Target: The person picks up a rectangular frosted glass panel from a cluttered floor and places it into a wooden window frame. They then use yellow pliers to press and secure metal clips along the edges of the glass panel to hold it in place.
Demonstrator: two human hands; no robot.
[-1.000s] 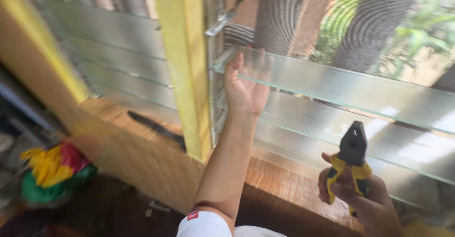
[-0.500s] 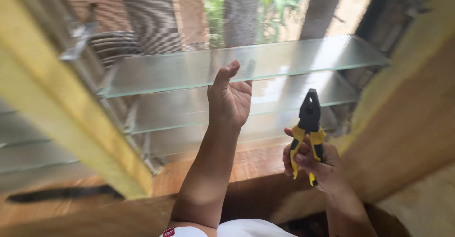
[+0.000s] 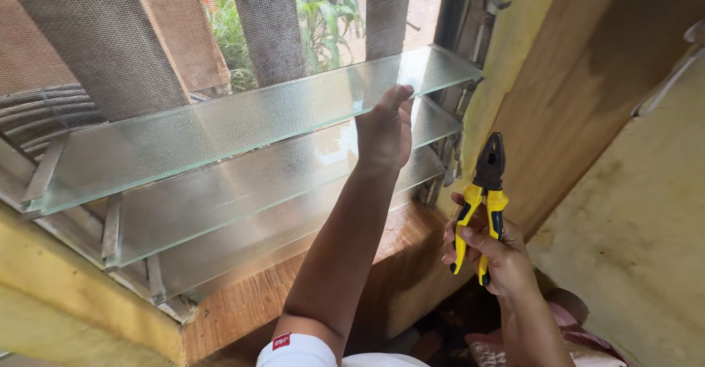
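My left hand (image 3: 387,127) is raised against the front edge of the top frosted glass louvre pane (image 3: 220,128), fingers curled at its edge near the right end. Two more glass panes (image 3: 242,191) lie below it, all tilted nearly flat. My right hand (image 3: 490,253) grips the yellow handles of a pair of pliers (image 3: 485,191), whose black jaws point upward, closed, near the right side of the window.
A metal louvre frame with clips (image 3: 470,14) runs up the right side, another metal frame (image 3: 44,172) on the left. A wooden sill (image 3: 294,286) lies under the panes. Yellow wall (image 3: 639,213) stands at the right. Mesh screen and vertical bars (image 3: 272,22) stand behind the glass.
The view has swung rightward along the window. My left hand slid right along the top pane toward its right end. The pliers stay upright in my right hand.
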